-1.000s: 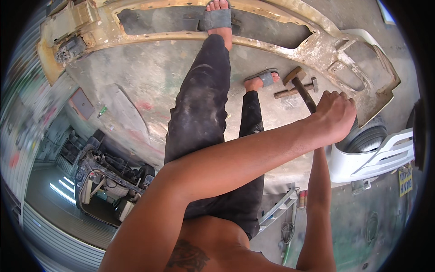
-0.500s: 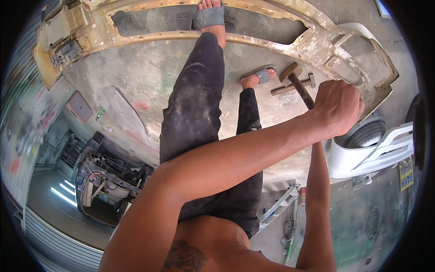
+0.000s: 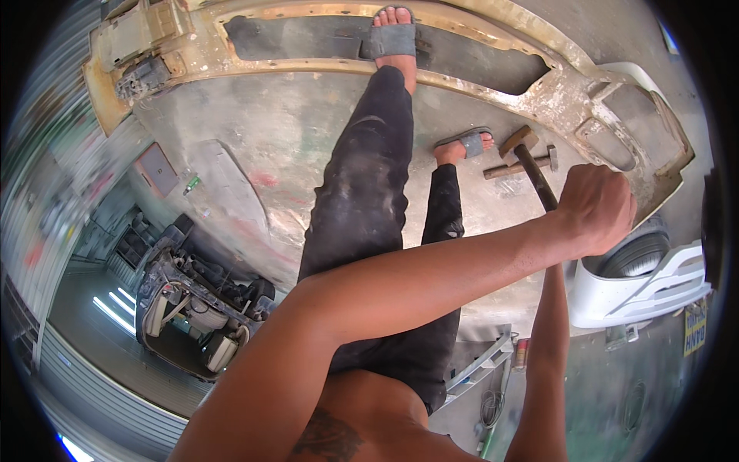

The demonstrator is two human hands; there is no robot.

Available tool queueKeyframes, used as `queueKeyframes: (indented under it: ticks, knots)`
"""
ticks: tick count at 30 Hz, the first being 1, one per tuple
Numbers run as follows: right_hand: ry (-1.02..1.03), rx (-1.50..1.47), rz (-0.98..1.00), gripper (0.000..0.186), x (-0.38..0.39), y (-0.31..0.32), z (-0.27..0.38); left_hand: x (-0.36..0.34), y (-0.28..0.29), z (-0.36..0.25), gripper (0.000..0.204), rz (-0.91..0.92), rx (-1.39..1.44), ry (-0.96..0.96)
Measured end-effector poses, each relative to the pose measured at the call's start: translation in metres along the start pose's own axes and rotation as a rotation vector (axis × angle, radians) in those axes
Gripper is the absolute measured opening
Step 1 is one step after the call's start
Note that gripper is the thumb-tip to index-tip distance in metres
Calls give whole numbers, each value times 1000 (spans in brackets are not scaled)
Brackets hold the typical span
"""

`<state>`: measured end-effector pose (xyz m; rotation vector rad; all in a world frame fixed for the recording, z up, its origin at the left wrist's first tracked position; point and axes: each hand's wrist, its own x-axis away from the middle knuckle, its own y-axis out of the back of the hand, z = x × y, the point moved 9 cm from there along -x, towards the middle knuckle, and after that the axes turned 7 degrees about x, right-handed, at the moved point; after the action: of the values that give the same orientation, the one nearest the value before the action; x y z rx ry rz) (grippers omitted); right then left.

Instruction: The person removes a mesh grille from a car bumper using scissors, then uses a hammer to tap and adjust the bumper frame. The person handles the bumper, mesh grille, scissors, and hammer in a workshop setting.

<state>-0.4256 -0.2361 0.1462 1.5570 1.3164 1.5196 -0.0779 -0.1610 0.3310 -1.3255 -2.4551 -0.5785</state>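
My left hand (image 3: 596, 209) is closed in a fist, its back toward me; the forearm crosses in front of my legs. Whatever its curled fingers hold is hidden. A hammer (image 3: 519, 143) with a blocky brown head has its wooden handle (image 3: 537, 179) running behind my left wrist. My right forearm (image 3: 545, 339) rises to that same spot, so my right hand is hidden behind the left. Beyond the hammer head, a second hammer (image 3: 516, 169) with a wooden handle lies on the concrete floor. One sandalled foot (image 3: 394, 40) is up at a scraped tan bumper (image 3: 596, 85).
A white bumper piece (image 3: 647, 296) stands at the right beside a tyre (image 3: 635, 250). My other sandalled foot (image 3: 465, 146) is on the floor. A metal ladder (image 3: 481, 366) and a coiled cable (image 3: 491, 406) lie near. Stripped vehicle parts (image 3: 196, 300) stand at the left.
The whole scene has shifted slightly right and down as my head turns. My arms, the hammer and my feet keep about the same places relative to one another.
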Motion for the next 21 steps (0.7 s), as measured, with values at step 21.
queueKeyframes:
  ticks: [21]
  knots:
    - [1,17,2,41,-5,-3,3,-5,15,12,28,-371,140,127]
